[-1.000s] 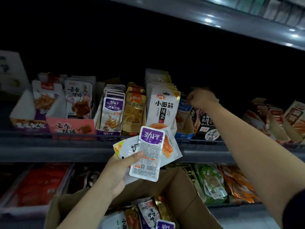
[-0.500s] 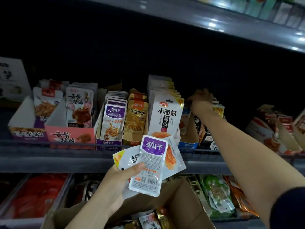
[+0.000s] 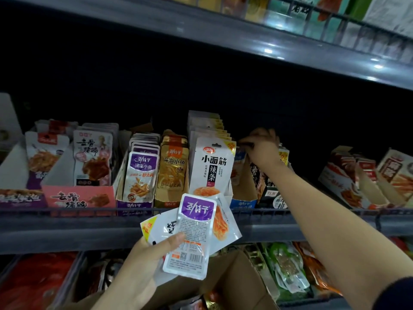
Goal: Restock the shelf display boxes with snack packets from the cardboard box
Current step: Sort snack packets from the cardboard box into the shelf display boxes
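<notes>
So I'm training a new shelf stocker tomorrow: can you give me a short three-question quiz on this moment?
1. True or false: the left hand holds one packet only.
2. Which display box matches the purple-topped packet at the front of the fan? A) the pink box B) the purple box C) the blue box
3. Fill in: the right hand reaches to the far end of the display boxes just ____ of the tall white packets.

Key
1. False: it holds several packets, fanned.
2. B
3. right
</notes>
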